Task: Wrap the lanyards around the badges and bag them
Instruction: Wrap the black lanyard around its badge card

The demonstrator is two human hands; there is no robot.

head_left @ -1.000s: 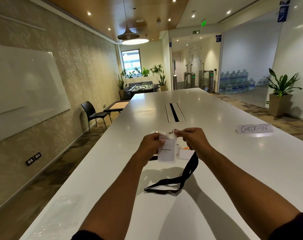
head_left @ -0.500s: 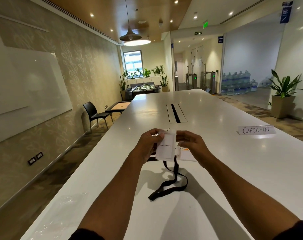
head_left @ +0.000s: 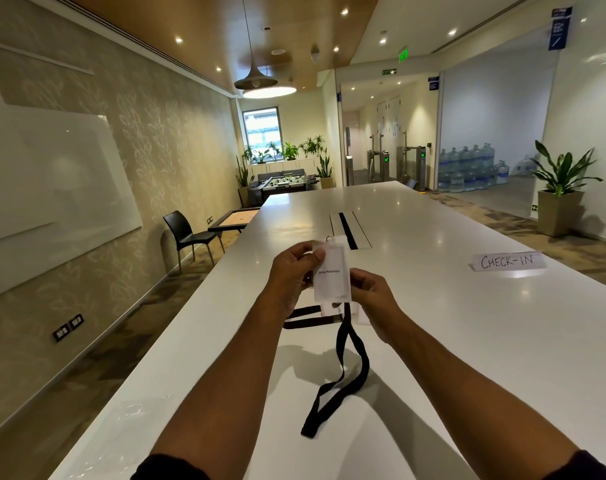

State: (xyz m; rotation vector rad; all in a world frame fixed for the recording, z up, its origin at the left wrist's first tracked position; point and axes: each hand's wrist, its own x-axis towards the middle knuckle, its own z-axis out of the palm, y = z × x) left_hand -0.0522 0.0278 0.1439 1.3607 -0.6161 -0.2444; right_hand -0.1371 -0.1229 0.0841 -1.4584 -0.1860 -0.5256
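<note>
A long white table carries the work, and both hands are raised above its near half, closer to the left edge than to the right. Near the right edge a folded card sign stands, and "CHECK-IN" can be read on it in hand-drawn capitals. At the near left corner a clear bag appears to lie flat, though it is faint against the surface.

The step in hand is judged to be the start of a wrap: nothing is seen wound round the badge yet. A black lanyard hangs from beneath the badge in a loose loop, its free end lying on the table toward the near edge. A second black strap and further badges lie flat on the table just beyond the hands, partly hidden.

The left hand is curled round the left side of the badge, held upright; the right hand pinches its lower right edge. The next move is judged to call for the right hand to let go, take up the slack and lead it round the holder while the left keeps it steady.

On the badge insert the name "Jesse Pinkman" is printed. Green "EXIT" signs are seen at the ceiling far off.
</note>
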